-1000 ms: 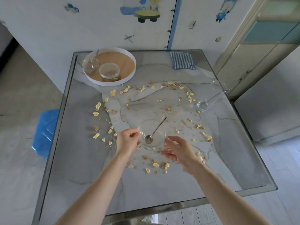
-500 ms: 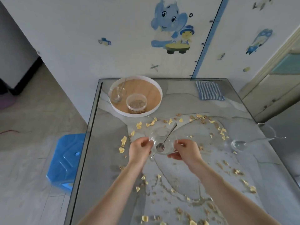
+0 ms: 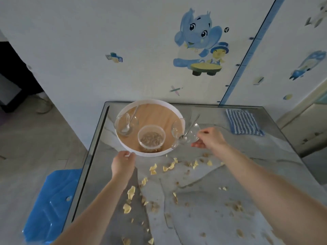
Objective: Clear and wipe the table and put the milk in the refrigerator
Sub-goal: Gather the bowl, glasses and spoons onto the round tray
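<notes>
A round white-rimmed tray with a wooden base sits at the table's far left corner. It holds a clear glass bowl with a spoon and a plastic container of cereal. My right hand grips a second clear glass bowl with a spoon in it, held tilted over the tray's right rim. My left hand pinches the tray's near rim. Cereal flakes and crumbs are scattered over the grey marble table. No milk is in view.
A blue-and-white striped cloth lies at the table's far right. A blue plastic stool stands on the floor left of the table. The wall with cartoon stickers is right behind the table; a cabinet stands at the right.
Both hands lifted the glass bowl with the spoon from the table's middle and carried it forward to the tray. My left hand let go of it and now holds the tray's rim.
</notes>
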